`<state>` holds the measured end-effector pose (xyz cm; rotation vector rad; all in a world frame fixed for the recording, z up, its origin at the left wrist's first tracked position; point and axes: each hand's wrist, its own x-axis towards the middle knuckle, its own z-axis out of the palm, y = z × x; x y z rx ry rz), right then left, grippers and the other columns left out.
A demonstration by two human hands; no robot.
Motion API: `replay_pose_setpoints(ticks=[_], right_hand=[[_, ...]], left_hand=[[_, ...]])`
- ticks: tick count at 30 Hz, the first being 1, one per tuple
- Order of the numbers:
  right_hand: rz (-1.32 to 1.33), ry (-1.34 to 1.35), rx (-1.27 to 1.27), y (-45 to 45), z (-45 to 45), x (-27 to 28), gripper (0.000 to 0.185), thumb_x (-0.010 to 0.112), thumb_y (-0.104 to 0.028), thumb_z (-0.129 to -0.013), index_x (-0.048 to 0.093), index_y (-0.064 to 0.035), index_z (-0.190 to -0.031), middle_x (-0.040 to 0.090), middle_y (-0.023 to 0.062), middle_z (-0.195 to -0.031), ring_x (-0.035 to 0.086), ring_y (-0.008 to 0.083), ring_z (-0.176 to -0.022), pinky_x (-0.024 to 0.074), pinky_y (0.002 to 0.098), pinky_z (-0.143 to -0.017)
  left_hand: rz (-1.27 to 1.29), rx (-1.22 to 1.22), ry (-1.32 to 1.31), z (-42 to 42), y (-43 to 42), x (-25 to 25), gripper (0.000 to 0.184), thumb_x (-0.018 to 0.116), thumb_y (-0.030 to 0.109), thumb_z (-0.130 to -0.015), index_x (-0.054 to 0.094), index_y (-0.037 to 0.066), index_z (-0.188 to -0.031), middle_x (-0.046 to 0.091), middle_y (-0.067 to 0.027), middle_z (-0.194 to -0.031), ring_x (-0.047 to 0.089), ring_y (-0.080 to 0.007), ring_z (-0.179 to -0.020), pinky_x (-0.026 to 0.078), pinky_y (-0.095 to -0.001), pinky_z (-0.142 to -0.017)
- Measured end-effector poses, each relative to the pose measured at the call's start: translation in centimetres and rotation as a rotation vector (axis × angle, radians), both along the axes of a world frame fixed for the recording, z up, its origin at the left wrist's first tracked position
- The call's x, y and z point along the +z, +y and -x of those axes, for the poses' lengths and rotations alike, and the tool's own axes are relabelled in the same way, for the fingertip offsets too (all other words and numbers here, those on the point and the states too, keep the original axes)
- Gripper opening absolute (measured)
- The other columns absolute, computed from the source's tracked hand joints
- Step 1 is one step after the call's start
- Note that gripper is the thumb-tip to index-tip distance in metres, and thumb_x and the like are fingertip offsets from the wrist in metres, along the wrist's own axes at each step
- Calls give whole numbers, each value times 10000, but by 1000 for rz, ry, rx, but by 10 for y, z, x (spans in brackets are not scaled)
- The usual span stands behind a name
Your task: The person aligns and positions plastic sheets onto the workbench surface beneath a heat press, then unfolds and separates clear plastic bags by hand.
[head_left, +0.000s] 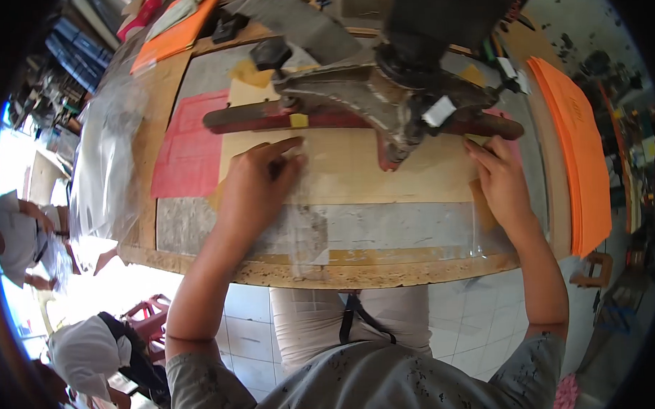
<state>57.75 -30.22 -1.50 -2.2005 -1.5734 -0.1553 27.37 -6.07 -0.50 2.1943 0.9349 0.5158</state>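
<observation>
My left hand (260, 176) is pinched at the left part of a cream sheet (355, 178), just below a long bar with a red edge (249, 119). From its fingers a thin sheet of clear plastic (308, 230) runs down toward the table's front edge. My right hand (501, 182) is also pinched, under the bar's right end, at what looks like the same plastic's other side. The plastic is see-through, so its outline is hard to follow. The bar hangs from a metal bracket (359, 81) on a dark column.
Clear plastic bags (109, 161) drape over the table's left side. Orange sheets (574, 152) hang at the right edge, with more orange material (177, 37) at back left. Pink cloth (185, 148) lies under the bar. Other people in white caps sit at lower left.
</observation>
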Motion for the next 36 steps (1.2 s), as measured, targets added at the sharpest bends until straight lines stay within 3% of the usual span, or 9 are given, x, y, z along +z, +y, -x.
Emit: replay_pose_setpoints(ticks=[1,4,7,14,34,36], right_hand=[[7,4,-4,0,0,1,381,678,78,-893,743,-53,-1245,561,124,-926,643,291,-829,523,435,-739],[23,-34,18,0,-2,1,393,681,85,-890,739,-46,-1256,569,120,-939,651,277,-843,527,427,-752],[61,13,-31,-1,-1,-2,444,658,122,-894,732,-47,-1299,543,105,-946,595,243,-877,505,388,-787],[63,42,-32,0,3,0,363,649,52,-969,725,-44,-1311,536,112,-947,588,229,-818,504,357,-751],[73,31,-75,2,7,5,281,655,25,-976,735,2,-1244,541,123,-956,605,252,-833,504,366,-772],[60,32,-68,2,6,4,352,663,40,-948,736,-50,-1280,549,126,-953,620,263,-821,513,389,-767]], left_hand=[[0,-6,6,0,0,1,314,728,183,-943,756,17,-1208,728,-214,-811,697,-299,-669,542,-391,-683],[15,-30,41,2,4,-1,346,733,188,-961,738,42,-1275,720,-115,-788,613,-128,-654,515,-316,-660],[-10,-38,37,3,5,-3,343,730,195,-961,740,45,-1268,742,-139,-818,655,-162,-670,534,-339,-684],[37,-30,49,2,6,-1,352,734,196,-956,735,30,-1266,729,-131,-845,670,-187,-691,539,-344,-710],[44,-32,9,2,8,-4,351,753,198,-949,745,55,-1269,734,-109,-812,615,-130,-666,524,-313,-678],[44,-34,4,2,8,-5,348,752,199,-952,745,56,-1270,735,-109,-812,618,-130,-667,524,-314,-677]])
